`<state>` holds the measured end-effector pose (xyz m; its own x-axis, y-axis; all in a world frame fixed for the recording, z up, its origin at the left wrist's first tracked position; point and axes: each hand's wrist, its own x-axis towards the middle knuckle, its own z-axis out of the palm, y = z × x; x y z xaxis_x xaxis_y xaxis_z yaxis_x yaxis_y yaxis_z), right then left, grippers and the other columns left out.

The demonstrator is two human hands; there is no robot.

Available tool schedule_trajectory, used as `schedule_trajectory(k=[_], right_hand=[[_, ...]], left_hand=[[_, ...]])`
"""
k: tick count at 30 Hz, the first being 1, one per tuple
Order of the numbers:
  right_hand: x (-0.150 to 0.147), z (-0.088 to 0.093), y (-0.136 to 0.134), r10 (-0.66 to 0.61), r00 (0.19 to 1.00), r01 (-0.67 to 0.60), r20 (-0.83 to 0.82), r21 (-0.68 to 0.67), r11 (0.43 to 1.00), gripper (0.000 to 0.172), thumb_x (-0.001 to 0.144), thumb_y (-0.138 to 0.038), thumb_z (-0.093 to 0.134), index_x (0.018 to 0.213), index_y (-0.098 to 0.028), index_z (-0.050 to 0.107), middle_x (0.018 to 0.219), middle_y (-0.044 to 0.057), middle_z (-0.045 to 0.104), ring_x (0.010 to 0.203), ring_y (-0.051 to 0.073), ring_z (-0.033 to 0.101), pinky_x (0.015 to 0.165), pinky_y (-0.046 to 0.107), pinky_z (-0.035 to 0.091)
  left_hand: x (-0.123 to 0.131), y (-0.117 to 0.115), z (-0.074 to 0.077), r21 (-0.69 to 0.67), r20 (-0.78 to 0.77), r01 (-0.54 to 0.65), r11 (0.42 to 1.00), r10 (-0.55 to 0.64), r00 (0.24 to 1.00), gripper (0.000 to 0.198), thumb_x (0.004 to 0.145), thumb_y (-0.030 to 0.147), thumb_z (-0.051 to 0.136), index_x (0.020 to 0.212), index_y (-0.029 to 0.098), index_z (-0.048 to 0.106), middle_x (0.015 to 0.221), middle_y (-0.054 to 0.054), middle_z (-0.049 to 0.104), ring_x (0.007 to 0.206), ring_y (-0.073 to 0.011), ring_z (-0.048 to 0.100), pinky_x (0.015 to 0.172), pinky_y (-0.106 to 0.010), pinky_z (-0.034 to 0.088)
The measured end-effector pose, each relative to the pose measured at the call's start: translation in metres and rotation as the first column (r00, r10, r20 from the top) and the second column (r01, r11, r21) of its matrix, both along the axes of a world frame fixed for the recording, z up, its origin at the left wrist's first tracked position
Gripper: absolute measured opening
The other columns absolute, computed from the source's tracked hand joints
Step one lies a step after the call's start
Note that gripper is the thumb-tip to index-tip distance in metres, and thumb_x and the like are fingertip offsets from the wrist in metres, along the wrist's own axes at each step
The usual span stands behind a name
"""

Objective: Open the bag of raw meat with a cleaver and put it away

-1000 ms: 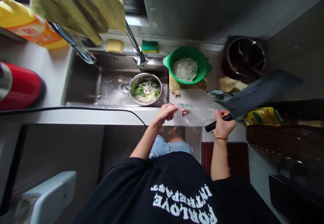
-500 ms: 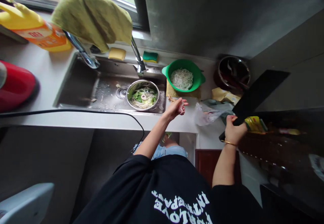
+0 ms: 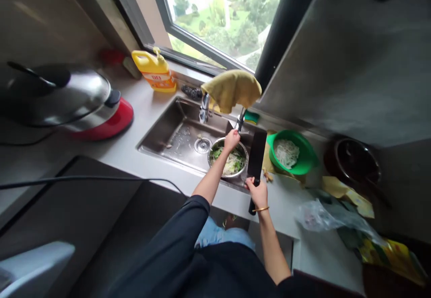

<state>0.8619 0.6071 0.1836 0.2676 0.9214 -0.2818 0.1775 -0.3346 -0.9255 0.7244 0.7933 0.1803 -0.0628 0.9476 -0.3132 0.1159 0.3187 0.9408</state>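
My right hand (image 3: 258, 194) is closed around the black handle of a kitchen knife with a broad dark blade (image 3: 257, 154). The blade points away from me over the right end of the sink (image 3: 158, 151). Reaching across a metal bowl (image 3: 245, 165), my left hand (image 3: 232, 139) has its fingers closed at the base of the faucet (image 3: 240, 122), at its handle; the exact grip is partly hidden. Inside the bowl lie leafy greens and pale thin strands (image 3: 234, 162). A yellow cloth (image 3: 232, 89) hangs over the faucet's spout.
Right of the sink stands a green colander (image 3: 303, 154) with white noodles (image 3: 286, 153), ginger (image 3: 267, 175) beside it. Farther right are a dark pot (image 3: 357, 163) and a plastic bag (image 3: 316, 215). A yellow jug (image 3: 155, 71) and a red-based cooker (image 3: 101, 120) stand left. A black cord (image 3: 101, 177) crosses the front.
The knife in my right hand has moved left from the far right counter to the sink. My left hand has left the counter's edge for the faucet. The view has turned left.
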Motion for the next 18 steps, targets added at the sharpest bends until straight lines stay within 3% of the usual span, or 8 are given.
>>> schedule_trajectory(k=[4, 6, 9, 11, 13, 16, 18], right_hand=[[-0.06, -0.032, 0.008, -0.211, 0.977, 0.207, -0.04, -0.086, 0.975, 0.032, 0.056, -0.043, 0.071, 0.06, -0.019, 0.049, 0.059, 0.0, 0.059, 0.053, 0.015, 0.059, 0.055, 0.03, 0.055], [-0.084, -0.042, 0.006, -0.295, 0.954, 0.287, -0.05, -0.123, 0.95, 0.034, 0.054, -0.043, 0.072, 0.058, -0.02, 0.048, 0.061, 0.001, 0.06, 0.057, 0.017, 0.061, 0.055, 0.03, 0.055], [-0.116, -0.045, 0.003, -0.34, 0.939, 0.327, -0.051, -0.17, 0.93, 0.037, 0.054, -0.045, 0.074, 0.062, -0.02, 0.048, 0.069, 0.003, 0.063, 0.061, 0.018, 0.063, 0.045, 0.026, 0.052], [-0.135, -0.042, 0.006, -0.278, 0.958, 0.258, -0.064, -0.218, 0.941, 0.038, 0.057, -0.047, 0.073, 0.064, -0.019, 0.048, 0.067, 0.003, 0.063, 0.05, 0.014, 0.058, 0.035, 0.021, 0.043], [-0.153, -0.039, 0.018, -0.164, 0.982, 0.132, -0.094, -0.282, 0.95, 0.04, 0.063, -0.052, 0.069, 0.064, -0.018, 0.049, 0.054, 0.0, 0.06, 0.035, 0.008, 0.047, 0.029, 0.018, 0.032], [-0.178, -0.044, 0.056, -0.053, 0.977, -0.023, -0.207, -0.345, 0.938, 0.05, 0.074, -0.063, 0.052, 0.06, -0.016, 0.05, 0.041, -0.002, 0.051, 0.027, 0.005, 0.037, 0.028, 0.017, 0.024], [-0.194, -0.051, 0.093, -0.079, 0.943, -0.044, -0.323, -0.357, 0.933, 0.054, 0.077, -0.067, 0.043, 0.062, -0.016, 0.05, 0.045, -0.001, 0.052, 0.029, 0.005, 0.038, 0.028, 0.016, 0.024]], left_hand=[[-0.005, 0.06, -0.013, -0.008, 0.029, 0.228, 0.974, -0.228, 0.973, 0.019, 0.065, 0.006, 0.057, 0.077, 0.02, 0.063, 0.081, -0.005, 0.065, 0.09, -0.0203, 0.059, 0.079, -0.026, 0.043], [-0.009, 0.07, -0.026, -0.035, 0.083, 0.313, 0.949, -0.31, 0.947, 0.02, 0.062, 0.005, 0.059, 0.075, 0.02, 0.063, 0.075, -0.004, 0.064, 0.085, -0.0191, 0.059, 0.076, -0.025, 0.043], [-0.033, 0.064, -0.049, -0.089, 0.206, 0.402, 0.911, -0.378, 0.903, 0.016, 0.066, 0.011, 0.059, 0.079, 0.019, 0.062, 0.067, 0.0, 0.061, 0.067, -0.0139, 0.057, 0.064, -0.021, 0.044], [-0.061, 0.054, -0.063, -0.141, 0.434, 0.379, 0.914, -0.287, 0.854, 0.013, 0.072, 0.018, 0.057, 0.084, 0.017, 0.06, 0.064, 0.001, 0.059, 0.054, -0.01, 0.052, 0.053, -0.02, 0.041], [-0.096, 0.044, -0.075, -0.216, 0.663, 0.291, 0.932, -0.079, 0.745, 0.014, 0.078, 0.025, 0.053, 0.084, 0.014, 0.058, 0.062, 0.0, 0.057, 0.046, -0.0074, 0.046, 0.046, -0.019, 0.039], [-0.149, 0.038, -0.087, -0.282, 0.745, 0.131, 0.951, 0.13, 0.654, 0.019, 0.084, 0.028, 0.046, 0.079, 0.012, 0.054, 0.062, 0.0, 0.054, 0.049, -0.0064, 0.048, 0.048, -0.018, 0.041], [-0.182, 0.037, -0.092, -0.314, 0.76, -0.001, 0.949, 0.252, 0.599, 0.016, 0.084, 0.027, 0.047, 0.08, 0.013, 0.053, 0.065, -0.001, 0.055, 0.056, -0.0066, 0.053, 0.053, -0.017, 0.045]])
